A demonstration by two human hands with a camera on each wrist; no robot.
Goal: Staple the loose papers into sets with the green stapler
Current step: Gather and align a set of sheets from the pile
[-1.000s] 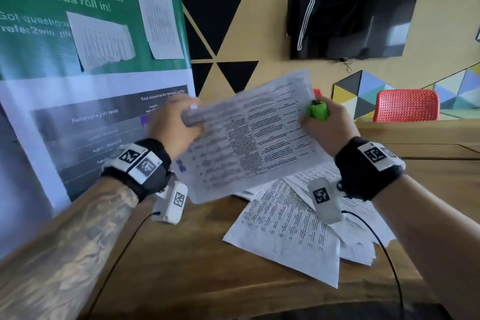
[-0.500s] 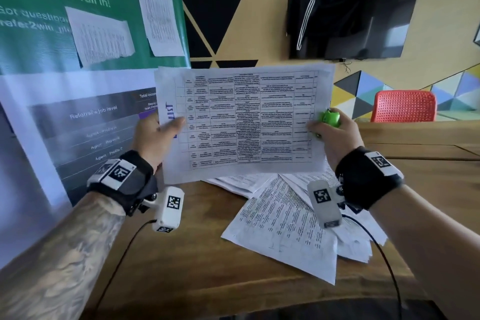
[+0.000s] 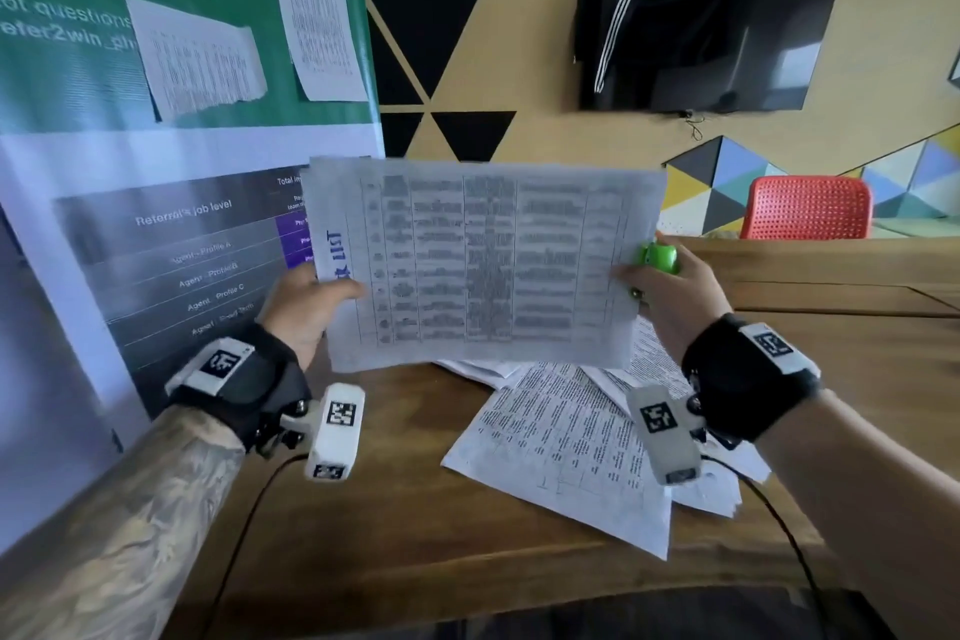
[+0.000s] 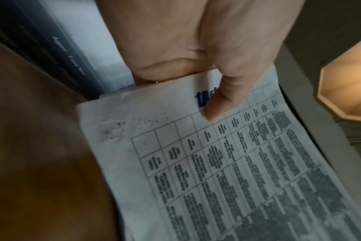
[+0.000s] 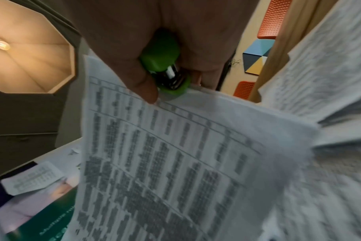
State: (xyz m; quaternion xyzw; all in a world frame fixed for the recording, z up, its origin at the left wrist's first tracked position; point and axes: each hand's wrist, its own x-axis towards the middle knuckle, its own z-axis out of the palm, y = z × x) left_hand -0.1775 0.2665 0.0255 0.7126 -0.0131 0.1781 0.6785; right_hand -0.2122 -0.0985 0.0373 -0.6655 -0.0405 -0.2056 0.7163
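I hold a set of printed table sheets (image 3: 483,265) upright in front of me, above the wooden table (image 3: 405,525). My left hand (image 3: 306,307) pinches its left edge, thumb on the front near blue lettering (image 4: 218,104). My right hand (image 3: 670,296) holds the small green stapler (image 3: 660,257) in its curled fingers and presses its thumb on the sheets' right edge (image 5: 146,94). The stapler's metal mouth (image 5: 171,78) sits right at the paper edge. Loose printed papers (image 3: 571,452) lie spread on the table below.
A green and white banner (image 3: 156,146) with sheets taped to it stands close on the left. A wall-mounted screen (image 3: 701,31) hangs ahead, with a red chair (image 3: 808,208) behind a wooden ledge at right. Cables run from both wrist cameras.
The sheets have swung from a tilt to upright and level in front of me, then dropped slightly lower. My left hand's hold shifted to the left edge; the stapler stayed in my right hand.
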